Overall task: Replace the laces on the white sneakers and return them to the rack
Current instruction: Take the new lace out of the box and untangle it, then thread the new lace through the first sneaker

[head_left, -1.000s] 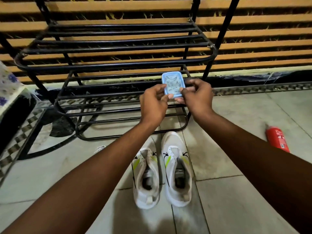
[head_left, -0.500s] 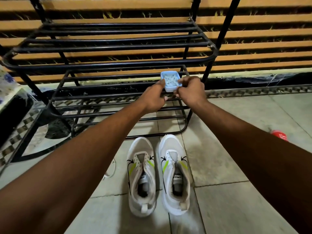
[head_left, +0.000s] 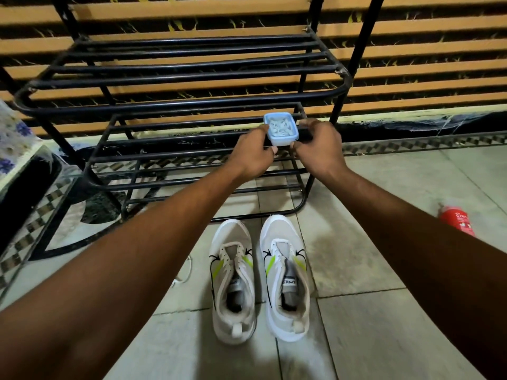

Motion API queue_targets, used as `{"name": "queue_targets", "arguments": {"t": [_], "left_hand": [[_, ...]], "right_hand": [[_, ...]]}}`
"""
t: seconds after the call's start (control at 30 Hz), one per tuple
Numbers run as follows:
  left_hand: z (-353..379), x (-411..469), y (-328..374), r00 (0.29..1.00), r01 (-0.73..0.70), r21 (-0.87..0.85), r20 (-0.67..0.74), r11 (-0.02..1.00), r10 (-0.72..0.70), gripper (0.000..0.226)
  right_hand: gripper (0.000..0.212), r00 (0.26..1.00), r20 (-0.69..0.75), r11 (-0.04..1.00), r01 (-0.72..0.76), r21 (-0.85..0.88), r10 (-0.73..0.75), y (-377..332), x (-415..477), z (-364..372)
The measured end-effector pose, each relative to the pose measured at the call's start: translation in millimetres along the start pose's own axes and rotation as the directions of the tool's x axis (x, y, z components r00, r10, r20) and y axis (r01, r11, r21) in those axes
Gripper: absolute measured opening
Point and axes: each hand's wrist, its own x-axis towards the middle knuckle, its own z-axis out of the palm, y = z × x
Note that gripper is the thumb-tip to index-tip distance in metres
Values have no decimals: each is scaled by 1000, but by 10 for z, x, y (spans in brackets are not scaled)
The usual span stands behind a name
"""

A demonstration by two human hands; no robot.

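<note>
Two hands meet at a small blue box [head_left: 282, 140] held over the front bars of the lower shelf of a black metal rack [head_left: 175, 105]. The left hand [head_left: 253, 154] pinches the box's left side, with its thumb up against the rim. The right hand [head_left: 319, 145] has its fingers [head_left: 307, 124] curled round the right side and its thumb under the near corner. I cannot tell whether the box rests on the bars or hangs just above them. Through the clear top, white laces [head_left: 279, 126] show coiled inside.

Both white sneakers [head_left: 286, 275] stand side by side on the tiled floor [head_left: 370, 338], just in front of the rack with their toes toward it. Their eyelets are bare and their tongues are loose. A loose white lace [head_left: 184, 275] lies on the floor to the left of the pair, partly hidden by the left forearm. A red can [head_left: 458, 220] lies on its side on the tiles well off to the right. A flowered cloth [head_left: 11, 138] shows at the left edge.
</note>
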Motion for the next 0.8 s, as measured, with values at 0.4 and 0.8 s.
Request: {"name": "queue_targets", "arguments": {"t": [0.4,0.8], "left_hand": [[251,-1176,157,921,-70,-424,-374,903,-104,7],[-80,-1903,-637,924,146,-497,-241,856,-298,7]], "right_hand": [[19,988,-105,861,-43,507,112,-64,-1062,-374],[17,986,121,824,-160,543,111,-257,-1563,82]]}}
